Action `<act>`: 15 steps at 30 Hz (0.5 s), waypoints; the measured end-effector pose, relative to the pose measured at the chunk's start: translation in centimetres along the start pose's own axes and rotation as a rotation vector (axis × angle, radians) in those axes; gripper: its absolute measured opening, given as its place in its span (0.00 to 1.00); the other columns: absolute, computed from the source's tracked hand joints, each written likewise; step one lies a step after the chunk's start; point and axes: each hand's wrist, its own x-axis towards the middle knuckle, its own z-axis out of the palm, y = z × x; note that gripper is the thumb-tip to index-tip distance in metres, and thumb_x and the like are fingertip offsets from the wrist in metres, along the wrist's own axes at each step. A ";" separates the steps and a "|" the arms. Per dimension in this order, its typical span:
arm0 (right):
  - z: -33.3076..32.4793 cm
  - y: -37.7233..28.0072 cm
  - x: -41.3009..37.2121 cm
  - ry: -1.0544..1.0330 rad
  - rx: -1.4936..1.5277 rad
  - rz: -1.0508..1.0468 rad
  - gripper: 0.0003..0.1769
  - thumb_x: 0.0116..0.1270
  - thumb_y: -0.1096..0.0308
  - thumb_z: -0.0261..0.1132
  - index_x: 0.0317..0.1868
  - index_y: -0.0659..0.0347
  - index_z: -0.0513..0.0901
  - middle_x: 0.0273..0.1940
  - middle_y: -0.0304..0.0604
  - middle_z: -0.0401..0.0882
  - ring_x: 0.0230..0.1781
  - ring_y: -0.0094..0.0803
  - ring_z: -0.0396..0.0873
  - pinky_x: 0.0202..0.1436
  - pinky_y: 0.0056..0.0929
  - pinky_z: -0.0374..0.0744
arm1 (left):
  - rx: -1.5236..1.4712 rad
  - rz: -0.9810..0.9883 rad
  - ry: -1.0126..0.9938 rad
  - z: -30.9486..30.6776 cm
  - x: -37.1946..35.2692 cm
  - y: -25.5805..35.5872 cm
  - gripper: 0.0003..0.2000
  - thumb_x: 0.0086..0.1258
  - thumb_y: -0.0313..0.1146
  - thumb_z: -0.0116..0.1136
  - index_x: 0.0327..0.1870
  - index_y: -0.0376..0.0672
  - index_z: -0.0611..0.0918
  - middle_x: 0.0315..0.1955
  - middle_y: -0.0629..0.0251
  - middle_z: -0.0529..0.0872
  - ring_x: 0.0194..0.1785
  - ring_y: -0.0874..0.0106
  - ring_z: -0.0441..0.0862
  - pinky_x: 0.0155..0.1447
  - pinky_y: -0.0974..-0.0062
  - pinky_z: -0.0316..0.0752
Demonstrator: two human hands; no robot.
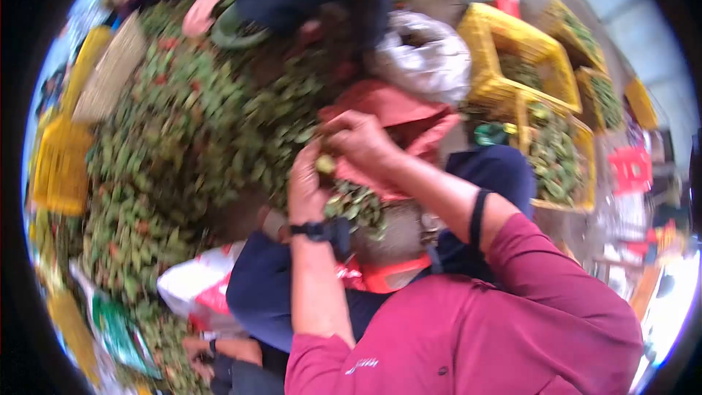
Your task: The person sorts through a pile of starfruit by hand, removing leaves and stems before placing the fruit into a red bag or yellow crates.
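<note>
My left hand [306,186], with a dark band at its wrist, points forward with its fingers together. My right hand [360,143] is curled in a pinch, its fingertips meeting the left ones. Between the hands shows a small yellow-green thing [325,164], too blurred to name. What the pinched fingers hold is hidden. Just beyond my right hand lies an open red sack [424,128]. Below the hands, between my knees, is a bunch of green leaves [356,208].
A large heap of leafy stems [197,117] with red bits spreads at left. A white sack [424,55] stands ahead, near yellow crates [563,135] with greens. Another person's hand [201,13] rests by a green basin [238,33]; a further hand [196,351] is at lower left.
</note>
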 end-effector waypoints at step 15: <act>-20.2 -11.5 -19.7 0.477 -0.237 -0.367 0.12 0.69 0.73 0.66 0.52 0.62 0.87 0.43 0.46 0.88 0.43 0.30 0.84 0.52 0.32 0.81 | 0.465 0.003 -0.205 8.5 -13.0 -1.0 0.13 0.75 0.31 0.60 0.54 0.35 0.82 0.45 0.61 0.88 0.45 0.72 0.86 0.49 0.75 0.83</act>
